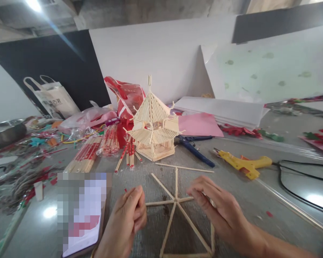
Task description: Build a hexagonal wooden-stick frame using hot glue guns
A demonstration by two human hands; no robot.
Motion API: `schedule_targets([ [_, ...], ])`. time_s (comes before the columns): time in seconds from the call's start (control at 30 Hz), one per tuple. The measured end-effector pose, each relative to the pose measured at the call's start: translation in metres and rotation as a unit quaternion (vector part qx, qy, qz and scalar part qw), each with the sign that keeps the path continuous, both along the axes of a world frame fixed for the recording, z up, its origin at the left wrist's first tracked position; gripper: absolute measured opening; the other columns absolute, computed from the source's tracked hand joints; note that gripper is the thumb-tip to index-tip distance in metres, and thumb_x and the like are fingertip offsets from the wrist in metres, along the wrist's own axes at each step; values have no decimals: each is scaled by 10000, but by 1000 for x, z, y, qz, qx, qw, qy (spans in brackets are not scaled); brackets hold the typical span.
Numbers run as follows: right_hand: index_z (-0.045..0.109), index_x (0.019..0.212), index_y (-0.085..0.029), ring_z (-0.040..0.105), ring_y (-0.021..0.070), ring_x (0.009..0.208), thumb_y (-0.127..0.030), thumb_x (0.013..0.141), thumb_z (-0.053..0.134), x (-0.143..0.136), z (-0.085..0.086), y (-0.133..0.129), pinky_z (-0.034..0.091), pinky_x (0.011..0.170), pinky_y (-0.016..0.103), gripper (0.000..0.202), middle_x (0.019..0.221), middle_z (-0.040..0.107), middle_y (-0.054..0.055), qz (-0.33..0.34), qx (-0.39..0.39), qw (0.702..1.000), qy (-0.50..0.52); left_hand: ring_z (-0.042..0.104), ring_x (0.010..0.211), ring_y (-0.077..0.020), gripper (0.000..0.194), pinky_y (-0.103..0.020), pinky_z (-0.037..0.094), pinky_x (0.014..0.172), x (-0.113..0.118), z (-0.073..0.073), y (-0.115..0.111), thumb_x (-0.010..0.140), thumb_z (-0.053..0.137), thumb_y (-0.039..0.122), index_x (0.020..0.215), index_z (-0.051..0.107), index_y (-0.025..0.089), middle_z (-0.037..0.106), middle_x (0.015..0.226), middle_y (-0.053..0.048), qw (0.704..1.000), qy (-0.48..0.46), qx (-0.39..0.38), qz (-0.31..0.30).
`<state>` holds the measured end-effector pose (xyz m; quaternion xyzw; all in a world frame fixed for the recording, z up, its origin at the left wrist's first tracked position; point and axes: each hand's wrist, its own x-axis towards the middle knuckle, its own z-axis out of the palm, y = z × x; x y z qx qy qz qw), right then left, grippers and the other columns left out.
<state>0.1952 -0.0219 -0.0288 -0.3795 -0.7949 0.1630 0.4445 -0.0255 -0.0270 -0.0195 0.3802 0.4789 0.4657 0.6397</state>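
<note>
Grip of the right hand (220,206), loosely curled, sits at three o'clock from the hub (175,201) of the wooden-stick frame (191,224) on the table (156,229), one spoke (184,199) aimed at it; the left hand (127,215), half-folded, lies at nine. I can't tell whether either pinches wood.

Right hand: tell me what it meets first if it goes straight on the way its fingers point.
Most likely the spoked stick frame: in the picture, one spoke runs right up to the right hand. Depth is unclear, so the hand might pass just above it.
</note>
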Motion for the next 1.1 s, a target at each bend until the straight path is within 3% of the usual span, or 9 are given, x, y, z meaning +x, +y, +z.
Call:
schedule_targets([
  [0.13, 566, 969, -149, 522, 140, 791, -21, 849, 481, 6, 5, 8, 411, 729, 296, 195, 827, 579, 33, -15, 122, 991, -56, 401, 467, -64, 342, -192, 294, 468, 1, -1, 1, 749, 670, 462, 667, 529, 161, 463, 528, 49, 1000, -9, -21, 9],
  [0.27, 604, 965, -158, 544, 156, 808, 23, 810, 477, 11, 8, 18, 410, 759, 333, 270, 855, 615, 42, -36, 183, 977, -102, 514, 548, -90, 247, -196, 405, 547, 2, 4, -1, 621, 801, 307, 650, 602, 163, 580, 564, 24, 999, -20, -16, 43],
  [0.4, 631, 948, -171, 549, 150, 807, 17, 818, 462, 12, 4, 22, 416, 756, 331, 284, 859, 621, 39, -44, 180, 976, -111, 625, 636, -154, 171, -258, 489, 599, -1, 10, -3, 628, 786, 238, 723, 668, 159, 677, 675, -20, 998, 6, -53, 41],
  [0.5, 618, 1003, -157, 548, 157, 811, 5, 823, 462, 9, 0, 18, 420, 750, 342, 288, 889, 624, 53, -25, 163, 980, -108, 678, 729, -206, 258, -313, 530, 662, -2, 11, -4, 672, 757, 279, 882, 692, 144, 725, 836, -75, 996, -5, -80, 27],
  [0.67, 568, 1121, -151, 540, 174, 853, -11, 828, 447, 5, -2, 11, 426, 775, 363, 346, 946, 618, 70, -8, 145, 984, -106, 685, 887, -257, 356, -352, 541, 787, -2, 11, -3, 709, 724, 282, 1016, 663, 112, 703, 1047, -138, 995, -65, -80, 3],
  [0.83, 568, 1131, -149, 533, 187, 877, -54, 836, 452, 5, 0, 9, 415, 790, 373, 331, 989, 609, 87, -25, 156, 980, -121, 678, 903, -250, 326, -344, 536, 808, -1, 7, -1, 701, 713, 215, 999, 652, 98, 687, 1082, -152, 994, -78, -78, -8],
  [0.93, 592, 1072, -135, 530, 185, 857, -104, 863, 457, 4, 3, 9, 403, 783, 362, 250, 943, 620, 84, -43, 163, 976, -134, 675, 844, -202, 305, -302, 531, 764, -2, 4, -1, 702, 716, 225, 981, 645, 125, 700, 1027, -104, 999, -19, -39, -4],
  [1.0, 618, 969, -135, 523, 169, 783, -148, 892, 452, 3, 4, 10, 392, 749, 339, 184, 831, 624, 60, -52, 168, 973, -151, 645, 694, -140, 228, -237, 503, 649, -5, 1, 0, 719, 712, 283, 891, 653, 145, 705, 822, -34, 997, 76, 31, 9],
  [1.1, 636, 853, -144, 504, 155, 724, -167, 909, 446, 1, 4, 10, 374, 723, 318, 199, 740, 609, 40, -48, 188, 965, -177, 571, 578, -110, 241, -209, 442, 574, -11, -1, -1, 779, 647, 399, 742, 640, 161, 629, 610, 18, 954, 253, 161, 8],
])
